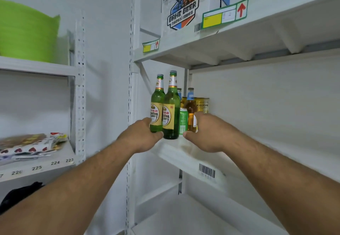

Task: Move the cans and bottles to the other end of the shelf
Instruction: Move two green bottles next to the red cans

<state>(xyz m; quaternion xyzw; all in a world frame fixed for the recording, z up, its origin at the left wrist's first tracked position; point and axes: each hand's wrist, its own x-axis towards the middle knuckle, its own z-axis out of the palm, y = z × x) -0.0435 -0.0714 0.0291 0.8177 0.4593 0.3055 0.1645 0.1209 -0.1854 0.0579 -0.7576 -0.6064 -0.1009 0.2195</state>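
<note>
At the left end of the white shelf (176,153) stand two tall green beer bottles, one on the left (157,104) and one beside it (171,109). A short green can (183,120), an amber bottle (191,108) and a yellow can (202,104) stand to their right, with another bottle partly hidden behind. My left hand (141,136) wraps the base of the left green bottle, thumb in front. My right hand (207,131) curls around the lower part of the amber bottle, its thumb just below the green can.
The shelf stretches right with bare board and a barcode sticker (207,170) on its lip. The shelf above carries a beer carton (183,12). A second rack at left holds a green tub (27,32) and packets (31,144). A perforated upright (131,87) stands by the bottles.
</note>
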